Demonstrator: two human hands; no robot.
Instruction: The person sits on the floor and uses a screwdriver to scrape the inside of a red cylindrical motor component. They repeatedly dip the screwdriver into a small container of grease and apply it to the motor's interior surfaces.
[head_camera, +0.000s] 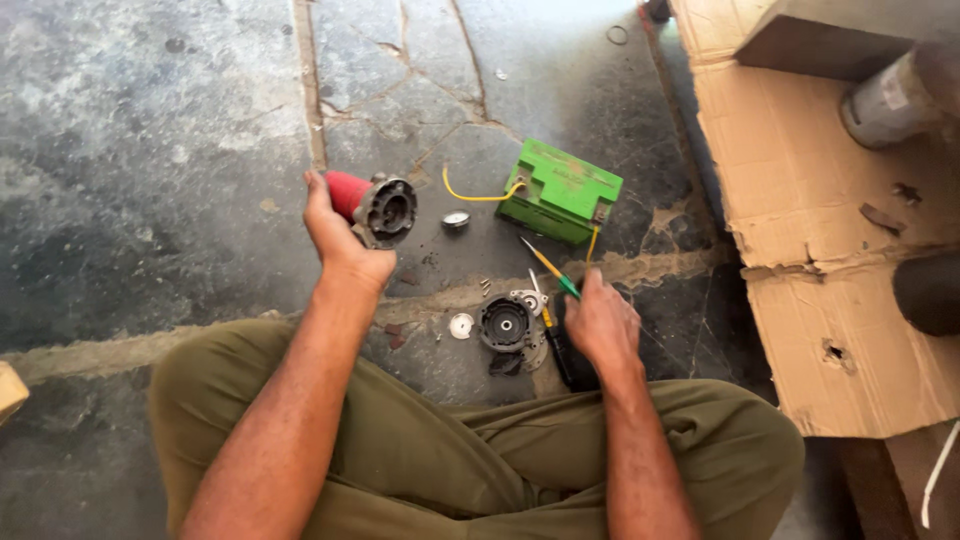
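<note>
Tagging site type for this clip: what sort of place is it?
Probably an informal floor-level repair spot. The person sits on a cracked concrete floor; a red motor housing is in the left hand, with a green battery, screwdriver and flattened cardboard nearby.

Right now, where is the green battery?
In the head view the green battery sits on the cracked floor, up and right of centre, beyond the right hand and just left of the cardboard. A yellow wire curls off its left side.

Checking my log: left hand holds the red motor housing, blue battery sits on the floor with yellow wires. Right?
Not quite. The battery is green, not blue, as the head view shows. The rest holds: left hand holds the red motor housing, yellow wires at the battery on the floor.
</note>
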